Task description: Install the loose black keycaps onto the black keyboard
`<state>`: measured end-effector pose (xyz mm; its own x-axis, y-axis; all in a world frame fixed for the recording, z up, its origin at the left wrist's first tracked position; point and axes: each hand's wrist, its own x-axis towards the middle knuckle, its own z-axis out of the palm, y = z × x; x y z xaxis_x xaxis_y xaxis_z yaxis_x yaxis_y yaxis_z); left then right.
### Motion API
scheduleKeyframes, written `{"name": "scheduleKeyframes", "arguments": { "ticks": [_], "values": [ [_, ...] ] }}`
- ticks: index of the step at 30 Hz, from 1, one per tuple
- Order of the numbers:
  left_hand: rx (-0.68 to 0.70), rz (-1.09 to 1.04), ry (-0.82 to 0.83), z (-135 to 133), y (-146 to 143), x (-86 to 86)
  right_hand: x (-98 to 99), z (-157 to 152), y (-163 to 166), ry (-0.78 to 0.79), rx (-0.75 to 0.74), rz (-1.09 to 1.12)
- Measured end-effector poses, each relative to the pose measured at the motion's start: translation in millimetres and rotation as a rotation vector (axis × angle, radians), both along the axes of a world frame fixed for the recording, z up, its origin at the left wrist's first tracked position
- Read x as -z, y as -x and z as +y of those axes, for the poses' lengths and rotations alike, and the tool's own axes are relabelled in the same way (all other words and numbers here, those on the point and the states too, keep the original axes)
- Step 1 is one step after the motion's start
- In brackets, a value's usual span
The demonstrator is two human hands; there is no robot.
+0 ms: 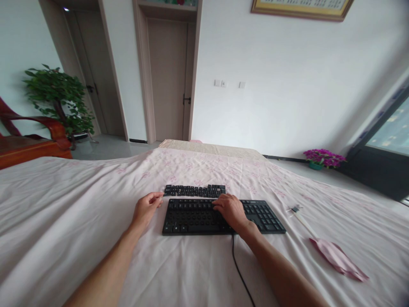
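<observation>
A black cable (238, 268) runs from the near edge of the view, between the two bare forearms, up to the front edge of the keyboard (191, 217). The keyboard is black and lies flat on the pale pink patterned bed sheet (79, 204), long side across the view. The right hand (230, 210) rests palm down on the middle of the keyboard, fingers bent onto the upper key rows; whether they grip anything cannot be determined. The left hand (146, 209) lies on the sheet just beside the left end of the keyboard. Its thumb and forefinger are drawn together at the left end of the loose keycaps (194, 190); whether a cap is pinched between them cannot be determined. The keycaps are set in two rows on the sheet, directly behind the keyboard and parallel to it. To the right, well apart from the keyboard, lie a folded pink cloth (338, 259) and a thin white-handled tool (298, 213). Beyond the bed stand a closed door (168, 76), a potted plant (57, 96), a wooden chair (28, 145) and purple flowers (323, 157).
</observation>
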<state>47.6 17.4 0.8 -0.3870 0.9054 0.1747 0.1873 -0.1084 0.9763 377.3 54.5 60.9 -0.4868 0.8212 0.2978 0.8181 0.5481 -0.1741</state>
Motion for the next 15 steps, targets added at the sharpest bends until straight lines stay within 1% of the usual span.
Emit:
{"name": "scheduleKeyframes", "arguments": {
  "ticks": [7,15],
  "values": [
    [0.011,0.030,0.004,0.9,0.7,1.3,-5.4,-2.7,1.5,0.014,-0.046,-0.038],
    [0.011,0.046,0.010,1.9,2.3,3.6,-3.2,-5.2,3.6,-0.003,-0.026,-0.056]
  ]
}}
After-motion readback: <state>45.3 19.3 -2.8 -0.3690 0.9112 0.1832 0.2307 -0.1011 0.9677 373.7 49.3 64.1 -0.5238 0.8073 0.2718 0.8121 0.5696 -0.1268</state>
